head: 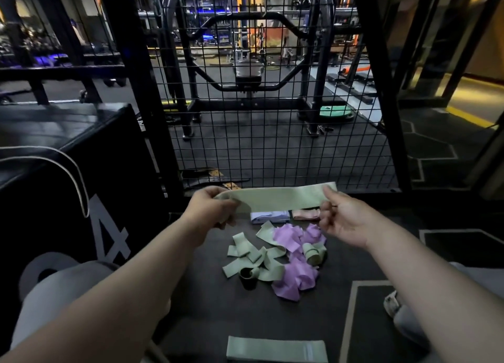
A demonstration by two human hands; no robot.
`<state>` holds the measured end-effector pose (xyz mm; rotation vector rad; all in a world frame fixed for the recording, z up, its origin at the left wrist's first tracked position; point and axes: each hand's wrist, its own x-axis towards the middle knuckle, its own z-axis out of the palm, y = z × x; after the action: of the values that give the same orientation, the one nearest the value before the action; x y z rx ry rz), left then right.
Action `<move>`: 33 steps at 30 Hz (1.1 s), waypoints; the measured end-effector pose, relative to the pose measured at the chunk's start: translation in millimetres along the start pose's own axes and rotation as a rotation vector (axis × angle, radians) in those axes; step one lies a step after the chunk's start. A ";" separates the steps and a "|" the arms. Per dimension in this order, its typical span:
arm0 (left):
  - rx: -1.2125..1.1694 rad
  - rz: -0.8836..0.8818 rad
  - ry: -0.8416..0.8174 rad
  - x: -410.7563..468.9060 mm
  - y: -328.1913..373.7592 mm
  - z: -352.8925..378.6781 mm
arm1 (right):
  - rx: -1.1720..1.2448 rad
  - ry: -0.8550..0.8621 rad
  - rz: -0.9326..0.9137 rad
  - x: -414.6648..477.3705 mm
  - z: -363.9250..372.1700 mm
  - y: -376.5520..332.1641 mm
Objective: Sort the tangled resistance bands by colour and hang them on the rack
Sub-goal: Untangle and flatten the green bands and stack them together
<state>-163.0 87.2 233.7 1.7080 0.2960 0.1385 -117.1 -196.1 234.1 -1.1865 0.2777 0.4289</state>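
Together, left hand [211, 208] and right hand [345, 218] pinch a green band [278, 197] taut near the tangled pile [275, 256].

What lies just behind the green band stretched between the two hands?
A pale blue folded band and a pink band lie on the floor, their far edges hidden by the green band. Beyond stands a wire mesh panel.
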 end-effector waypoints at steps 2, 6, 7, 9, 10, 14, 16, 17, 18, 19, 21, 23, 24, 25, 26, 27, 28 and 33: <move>-0.070 -0.003 0.065 2.0 -3.1 -4.9 | -0.058 0.005 0.009 -2.4 -1.4 -1.1; -0.263 -0.064 0.097 0.1 -10.2 -16.4 | -0.154 0.057 -0.002 -6.3 -4.3 0.7; -0.308 -0.076 0.110 -1.2 -11.0 -18.0 | -0.182 0.069 -0.011 -7.3 -4.6 1.7; -0.345 -0.066 0.116 -4.4 -11.4 -19.0 | -0.221 0.070 -0.007 -9.3 -5.0 4.3; -0.355 -0.056 0.110 -6.0 -10.3 -18.6 | -0.241 0.060 0.010 -10.5 -5.2 5.6; -0.400 -0.017 0.009 -9.0 -5.2 -13.4 | -0.486 0.036 0.105 -13.0 -10.1 16.2; -0.347 0.013 -0.050 -7.7 -4.9 -7.9 | -0.684 0.076 0.061 -14.1 -7.9 22.0; -0.316 0.028 -0.074 -6.6 -5.5 -4.0 | -0.792 0.104 -0.006 -13.5 -5.0 24.4; -0.288 0.039 -0.103 -5.9 -5.8 0.6 | -0.875 0.131 -0.108 -12.0 -2.1 25.6; -0.252 0.047 -0.139 -5.5 -6.0 6.1 | -0.909 0.137 -0.222 -9.7 2.6 26.0; -0.181 0.047 -0.240 -7.8 -7.0 19.1 | -0.886 0.048 -0.388 -10.2 16.0 24.8; -0.156 0.005 -0.338 -12.5 -8.9 32.3 | -0.835 -0.102 -0.461 -13.4 32.6 25.2; -0.147 -0.019 -0.377 -14.0 -12.1 37.0 | -0.818 -0.158 -0.467 -14.9 41.0 26.1; -0.129 -0.029 -0.411 -16.0 -15.1 40.3 | -0.808 -0.199 -0.460 -15.5 48.7 27.5; -0.104 -0.032 -0.445 -16.3 -19.6 42.8 | -0.819 -0.223 -0.449 -15.1 54.9 29.1; -0.085 -0.040 -0.478 -15.3 -26.1 44.3 | -0.846 -0.233 -0.438 -13.3 59.8 31.0; -0.082 -0.043 -0.502 -15.4 -31.4 45.4 | -0.887 -0.237 -0.433 -9.4 62.5 34.0; -0.213 -0.157 -0.508 -11.1 -60.9 52.8 | -0.977 -0.137 -0.410 14.1 59.6 55.0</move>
<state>-167.0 42.0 166.2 1.4446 0.0319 -0.3648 -130.9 -120.9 203.6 -2.1000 -0.3468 0.2744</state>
